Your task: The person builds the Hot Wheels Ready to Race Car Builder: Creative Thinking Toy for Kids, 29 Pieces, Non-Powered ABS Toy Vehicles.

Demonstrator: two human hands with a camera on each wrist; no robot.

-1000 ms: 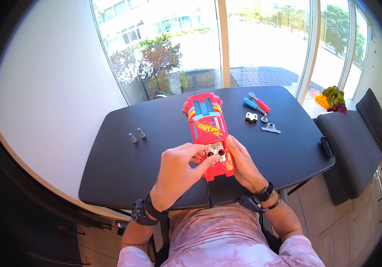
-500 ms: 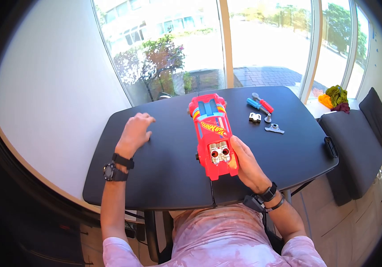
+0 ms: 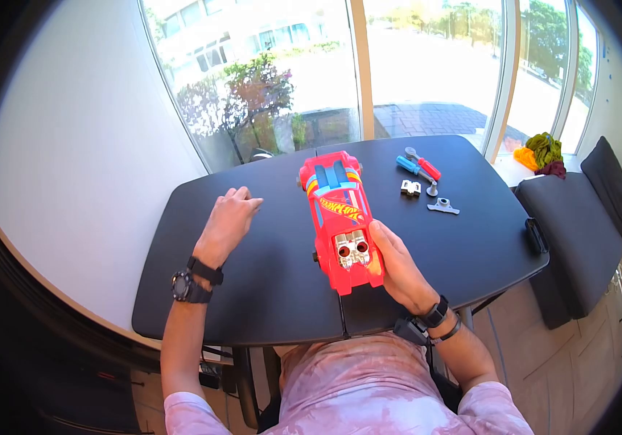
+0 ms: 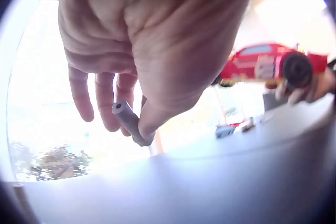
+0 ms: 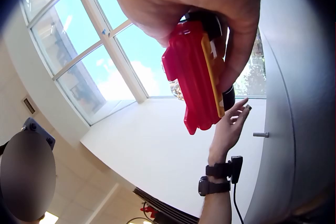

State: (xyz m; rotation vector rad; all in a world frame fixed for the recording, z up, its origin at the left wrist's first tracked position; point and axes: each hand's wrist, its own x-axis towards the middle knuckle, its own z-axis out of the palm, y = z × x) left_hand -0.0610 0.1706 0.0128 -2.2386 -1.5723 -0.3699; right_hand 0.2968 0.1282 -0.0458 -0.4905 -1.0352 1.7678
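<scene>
The red toy car (image 3: 340,217), with a silver engine piece (image 3: 353,249) at its near end, is gripped along its right side by my right hand (image 3: 401,272), off the tabletop. In the right wrist view, fingers curl round the car (image 5: 194,77). Over the table's left part, my left hand (image 3: 227,221) pinches a small grey peg (image 4: 128,121) between thumb and fingers, plain in the left wrist view. A similar peg (image 5: 261,134) stands on the table near that hand in the right wrist view.
On the black table (image 3: 267,297), back right, lie a blue-handled tool (image 3: 410,167), a red-handled tool (image 3: 428,168), a silver block (image 3: 410,188), a small grey part (image 3: 432,189) and a flat grey part (image 3: 443,206). A black object (image 3: 536,235) is at the right edge.
My left hand has moved off the car's silver engine piece to the table's left part and now pinches a peg. My right hand still grips the car.
</scene>
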